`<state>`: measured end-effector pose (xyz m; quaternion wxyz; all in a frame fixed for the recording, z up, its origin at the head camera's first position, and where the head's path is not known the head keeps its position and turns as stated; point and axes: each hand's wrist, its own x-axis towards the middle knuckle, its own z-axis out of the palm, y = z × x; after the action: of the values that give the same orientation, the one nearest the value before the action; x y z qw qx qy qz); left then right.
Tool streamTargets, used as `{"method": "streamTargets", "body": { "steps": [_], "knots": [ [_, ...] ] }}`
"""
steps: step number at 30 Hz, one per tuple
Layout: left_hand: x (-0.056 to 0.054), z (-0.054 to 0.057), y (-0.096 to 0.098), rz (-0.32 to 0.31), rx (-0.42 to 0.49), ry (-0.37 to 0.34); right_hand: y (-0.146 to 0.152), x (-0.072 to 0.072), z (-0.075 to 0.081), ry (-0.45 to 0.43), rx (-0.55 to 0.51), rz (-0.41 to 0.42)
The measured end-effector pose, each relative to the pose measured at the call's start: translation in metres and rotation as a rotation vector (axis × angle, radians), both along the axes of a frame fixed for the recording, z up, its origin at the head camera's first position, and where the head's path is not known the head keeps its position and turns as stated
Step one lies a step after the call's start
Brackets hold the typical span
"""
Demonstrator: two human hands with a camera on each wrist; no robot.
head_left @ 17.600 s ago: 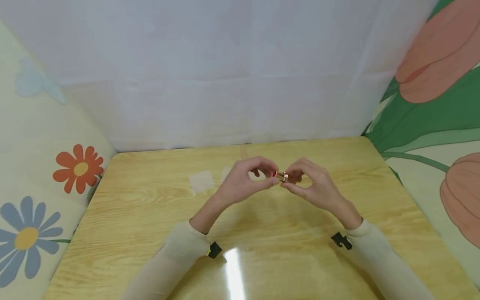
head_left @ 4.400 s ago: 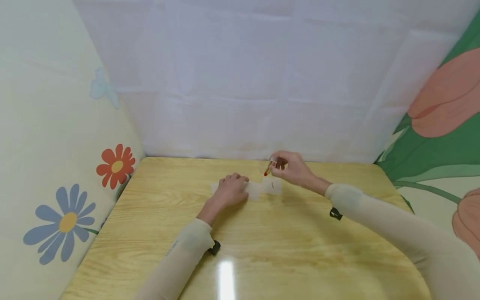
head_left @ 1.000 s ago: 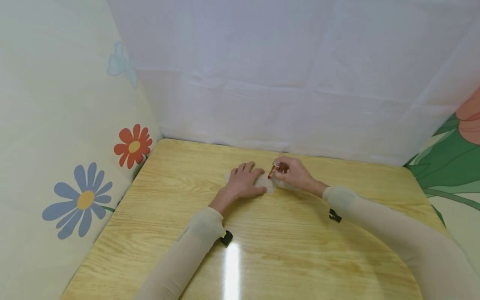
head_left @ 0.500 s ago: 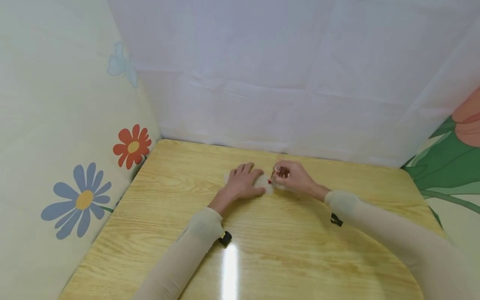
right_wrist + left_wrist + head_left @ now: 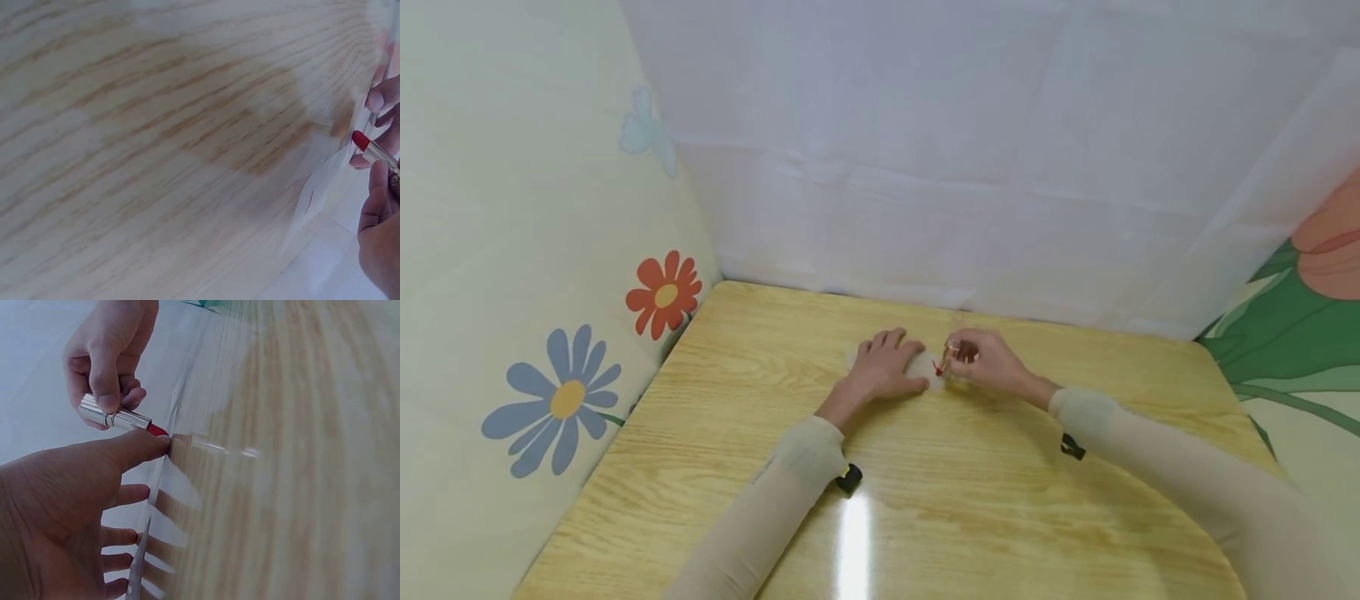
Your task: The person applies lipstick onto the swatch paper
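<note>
In the head view my right hand (image 5: 988,362) pinches a lipstick (image 5: 951,354), gold-cased with a red slanted tip pointing down. The tip meets a small white paper piece (image 5: 919,365), where a short red mark shows beside it. My left hand (image 5: 883,367) rests on this paper with fingers spread. In the left wrist view the silvery-looking lipstick tube (image 5: 128,419) has its red tip right by my left thumb (image 5: 140,449). A second paper piece (image 5: 312,194), in the right wrist view, bears a thin red stroke; in the head view my right hand mostly covers it.
The wood-grain table (image 5: 925,492) spreads toward me, with a bright light reflection (image 5: 853,546) near its front. White cloth (image 5: 865,167) hangs behind the far edge. Flower-printed panels (image 5: 565,400) stand at the sides. Black wrist cameras (image 5: 848,481) sit on both cuffs.
At first both hands held the lipstick; later my right hand held it above the marked right paper. Over the last second its tip has moved toward me, leaving red on the paper under my left hand.
</note>
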<state>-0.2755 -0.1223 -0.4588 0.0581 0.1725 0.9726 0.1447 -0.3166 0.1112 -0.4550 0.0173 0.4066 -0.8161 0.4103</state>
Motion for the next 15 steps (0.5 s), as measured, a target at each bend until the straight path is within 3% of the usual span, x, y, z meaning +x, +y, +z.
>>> {"method": "streamTargets", "body": {
  "steps": [8,15],
  "knots": [
    [0.0,-0.001,0.0,-0.001,-0.005,0.002,0.003,0.003,0.004,0.034,0.009,0.004],
    [-0.002,-0.005,0.0,0.011,-0.012,-0.004,0.003,0.0,0.019,0.044,0.023,-0.001]
  ]
}}
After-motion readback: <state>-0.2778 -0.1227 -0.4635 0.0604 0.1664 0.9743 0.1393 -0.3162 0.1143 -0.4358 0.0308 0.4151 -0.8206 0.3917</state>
